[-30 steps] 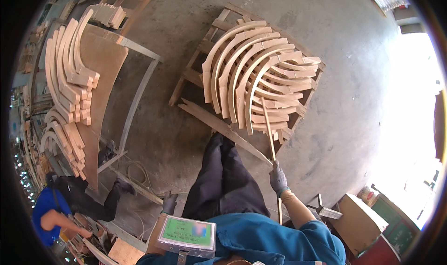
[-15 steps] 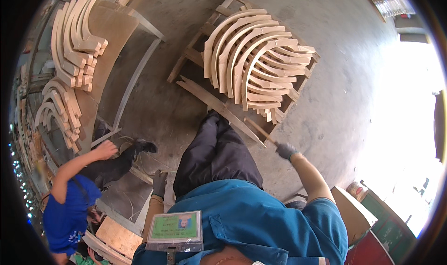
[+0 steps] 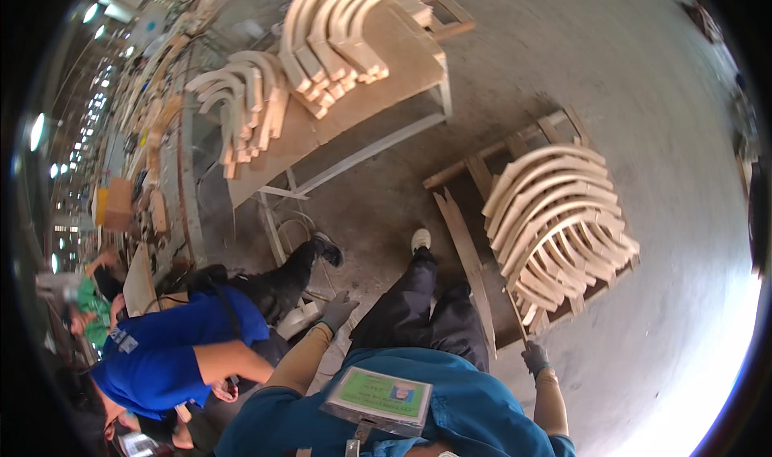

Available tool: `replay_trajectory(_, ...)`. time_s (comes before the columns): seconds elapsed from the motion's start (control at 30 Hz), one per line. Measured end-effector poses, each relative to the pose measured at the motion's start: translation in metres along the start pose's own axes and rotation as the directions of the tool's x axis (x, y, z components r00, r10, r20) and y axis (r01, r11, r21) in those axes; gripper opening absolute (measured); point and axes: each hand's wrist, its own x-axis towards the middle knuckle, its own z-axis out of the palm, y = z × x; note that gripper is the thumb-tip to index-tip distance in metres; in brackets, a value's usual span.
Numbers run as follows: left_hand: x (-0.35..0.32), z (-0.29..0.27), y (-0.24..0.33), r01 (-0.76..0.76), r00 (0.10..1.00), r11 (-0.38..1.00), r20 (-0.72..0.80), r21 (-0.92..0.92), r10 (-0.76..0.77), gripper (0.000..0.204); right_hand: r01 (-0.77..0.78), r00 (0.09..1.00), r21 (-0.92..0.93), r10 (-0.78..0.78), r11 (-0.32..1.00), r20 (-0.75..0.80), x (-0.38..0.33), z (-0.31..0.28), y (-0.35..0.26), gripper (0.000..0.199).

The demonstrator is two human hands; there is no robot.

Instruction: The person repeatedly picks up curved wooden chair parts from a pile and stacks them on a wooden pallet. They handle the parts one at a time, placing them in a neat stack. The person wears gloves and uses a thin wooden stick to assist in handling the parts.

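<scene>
My right hand (image 3: 535, 358), in a grey glove, is closed around one end of a thin wooden stick (image 3: 517, 316). The stick points away from me toward the near edge of a stack of curved wooden pieces (image 3: 555, 224); whether it touches them I cannot tell. My left hand (image 3: 338, 311), also gloved, hangs beside my left thigh with its fingers loosely stretched, holding nothing. A long board (image 3: 466, 256) lies between my legs and the stack.
The stack rests on a wooden pallet (image 3: 454, 170) at the right. Ahead to the left, a table (image 3: 402, 71) bears more curved wooden pieces (image 3: 330, 39). A co-worker in a blue shirt (image 3: 189, 336) bends close by on my left, one shoe (image 3: 328, 250) near my left hand.
My view has turned left, so the table now sits nearer the middle and the pallet farther right. My feet have stepped apart. The stick stays in my right hand.
</scene>
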Motion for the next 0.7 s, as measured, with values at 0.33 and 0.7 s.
replay_trajectory(0.33, 0.095, -0.081, 0.033, -0.397, 0.842, 0.894, -0.47, -0.207, 0.264, 0.056, 0.381, 0.912, -0.286, -0.408, 0.879, -0.042, 0.028, 0.005, -0.105, 0.042)
replay_trajectory(0.7, 0.248, -0.281, 0.141, -0.741, 0.628, 0.62, -0.59, -0.257, 0.506, 0.043, 0.545, 0.153, -0.343, -0.493, 0.765, -0.857, 0.046, -0.045, -0.453, 0.051)
